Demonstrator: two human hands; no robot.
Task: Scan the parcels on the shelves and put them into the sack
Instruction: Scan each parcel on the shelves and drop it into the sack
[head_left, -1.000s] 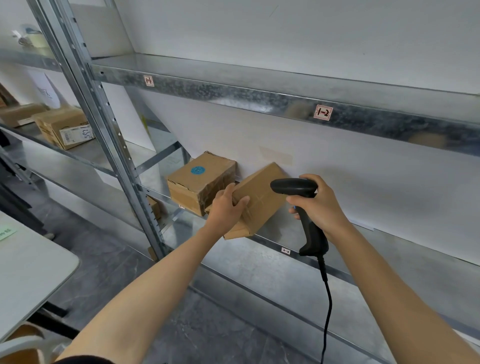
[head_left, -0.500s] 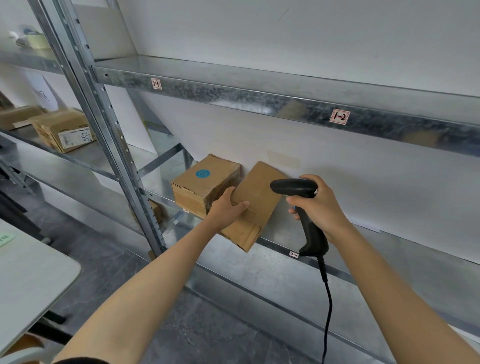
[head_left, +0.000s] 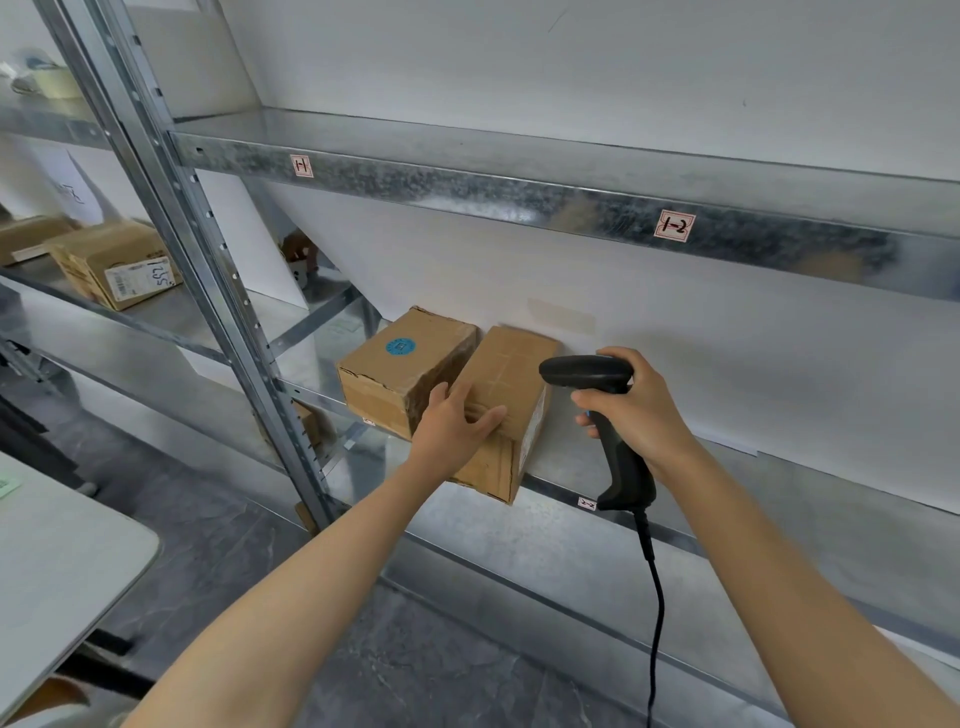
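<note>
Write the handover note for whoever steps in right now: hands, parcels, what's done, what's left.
Left grip holds the tilted parcel, overhanging the shelf edge, its white label facing the scanner.
Right grip holds the scanner, aimed at that label.
Blue-sticker parcel sits on the shelf beside it; labelled parcel in the left bay.
Done: parcel picked up; scan unconfirmed; sack out of view.
Left: scan, sack it, then the others.

Left hand (head_left: 452, 426) has swung the parcel (head_left: 511, 374) endwise (label face now toward scanner (head_left: 587, 371)).
</note>
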